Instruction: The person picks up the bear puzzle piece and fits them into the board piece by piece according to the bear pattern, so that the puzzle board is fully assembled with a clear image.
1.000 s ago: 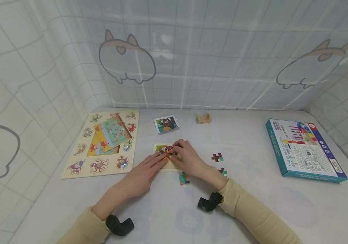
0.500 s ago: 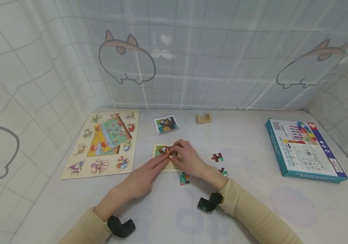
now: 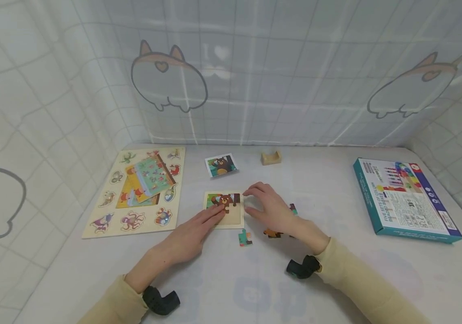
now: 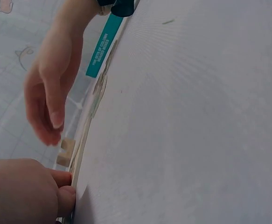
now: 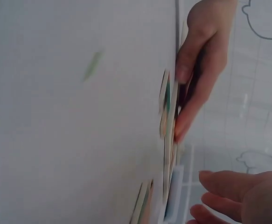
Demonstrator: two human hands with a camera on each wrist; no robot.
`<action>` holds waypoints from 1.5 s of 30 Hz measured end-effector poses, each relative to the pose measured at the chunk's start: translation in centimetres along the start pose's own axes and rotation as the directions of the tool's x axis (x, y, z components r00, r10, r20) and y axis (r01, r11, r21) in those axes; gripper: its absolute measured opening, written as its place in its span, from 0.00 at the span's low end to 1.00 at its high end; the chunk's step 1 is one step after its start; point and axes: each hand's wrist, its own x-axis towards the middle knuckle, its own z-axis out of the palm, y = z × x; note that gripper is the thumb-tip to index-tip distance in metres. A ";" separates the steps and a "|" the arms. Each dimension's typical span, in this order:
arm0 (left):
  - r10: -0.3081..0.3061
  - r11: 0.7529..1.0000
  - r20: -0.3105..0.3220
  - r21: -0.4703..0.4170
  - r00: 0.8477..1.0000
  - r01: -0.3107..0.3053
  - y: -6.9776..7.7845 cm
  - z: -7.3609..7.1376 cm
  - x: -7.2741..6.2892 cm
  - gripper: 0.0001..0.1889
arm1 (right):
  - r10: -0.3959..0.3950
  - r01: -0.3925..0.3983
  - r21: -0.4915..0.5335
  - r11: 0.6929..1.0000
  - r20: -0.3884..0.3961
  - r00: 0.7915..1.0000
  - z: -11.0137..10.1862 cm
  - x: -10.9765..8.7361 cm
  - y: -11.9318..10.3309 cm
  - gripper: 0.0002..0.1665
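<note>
Item 1. Bear jigsaw tray (image 3: 237, 227), pale, shallow, square; on the bench (image 3: 215, 274), under the fingertips of the left grip and just beside those of the right grip. Bear's head and upper picture in place; the lower right recess shows bare.

Item 2. Left grip (image 3: 185, 235): fingers extended, resting on the tray.

Item 3. Right grip (image 3: 272, 208): released, fingers loosely bent, nothing seen in them.

Item 4. Loose jigsaw pieces: teal piece (image 3: 245, 238), between the grips, on the wearer's side of the tray; brown-orange piece (image 3: 272, 234), on the near side of the right grip, partly covered by it; dark-and-teal piece (image 3: 293, 208), just right of the right grip.

Item 5. Bear picture card (image 3: 221, 165), beyond both grips.

Handling (judged): tray and pieces likely thin wood, light and stiff; the tray probably slides on the smooth bench unless steadied by a side rim. Pieces best pinched by opposite edges, clear of the knobs, the likeliest parts to chip. Card apparently thin and easily bent; lift by a corner.
</note>
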 end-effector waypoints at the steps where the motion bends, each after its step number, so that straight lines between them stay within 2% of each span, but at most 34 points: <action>1: 0.000 1.000 0.000 0.000 1.000 0.000 0.0 0.0 0.0 0.29 | 0.001 -0.001 -0.002 1.000 0.003 1.000 -0.4 -0.4 0.3 0.21; 10: 0.004 1.000 0.002 -0.006 1.000 -0.003 -0.1 0.0 -0.1 0.28 | 0.014 -0.014 0.015 1.000 -0.011 1.000 -3.7 -4.1 3.8 0.20; 19: -0.005 1.000 0.002 -0.018 1.000 0.005 -0.1 -0.2 0.1 0.27 | 0.072 -0.072 0.003 0.997 -0.063 0.995 -5.7 -6.3 6.8 0.16; 28: -0.004 1.000 0.004 -0.022 1.000 0.004 0.0 -0.2 0.0 0.27 | 0.094 -0.094 0.013 0.995 -0.039 0.995 -5.5 -6.8 8.4 0.18; 34: 0.005 1.000 -0.005 -0.022 1.000 -0.005 -0.1 -0.2 0.1 0.27 | 0.066 -0.066 -0.001 0.998 -0.059 0.996 -5.1 -6.7 8.8 0.16; 45: -0.036 0.999 0.031 -0.027 0.999 0.037 -0.1 -0.1 0.1 0.28 | 0.057 -0.057 -0.004 0.998 -0.071 0.996 -4.8 -6.9 8.9 0.12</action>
